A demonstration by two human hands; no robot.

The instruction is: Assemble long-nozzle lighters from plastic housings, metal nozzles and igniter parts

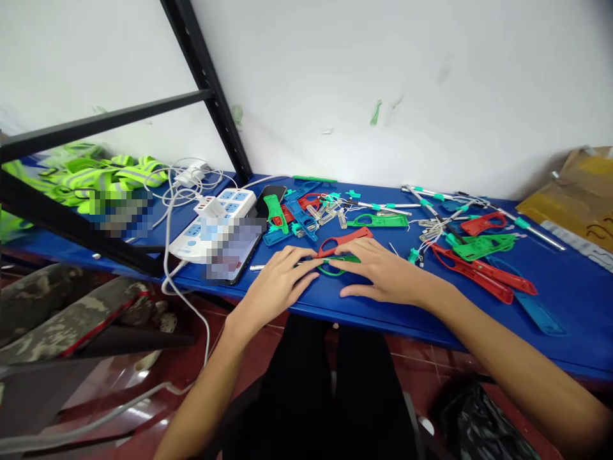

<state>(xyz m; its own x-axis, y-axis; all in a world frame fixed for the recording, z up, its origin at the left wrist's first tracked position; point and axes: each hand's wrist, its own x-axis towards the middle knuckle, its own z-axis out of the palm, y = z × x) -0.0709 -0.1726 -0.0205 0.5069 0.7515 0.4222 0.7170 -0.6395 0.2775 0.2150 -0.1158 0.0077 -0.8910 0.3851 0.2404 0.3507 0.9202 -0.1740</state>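
My left hand (287,273) lies low over the front of the blue table, fingers stretched forward and thumb apart. Its fingertips reach a green plastic handle shell (331,268) with a loop at its end. My right hand (376,268) comes in from the other side, fingers extended and thumb spread, its fingertips over the same shell. Part of the shell is hidden under the fingers. Just beyond them rests a red handle shell (348,240). A thin silver rod (257,268) shows beside my left hand, its far part covered.
Blue, green and red shells (301,217) lie piled behind my hands, among wired small parts. More red shells (483,275) and silver rods (531,227) are at right, near a cardboard box (575,198). A power strip (220,223) and a phone (237,252) sit left, beside a black shelf post (211,89).
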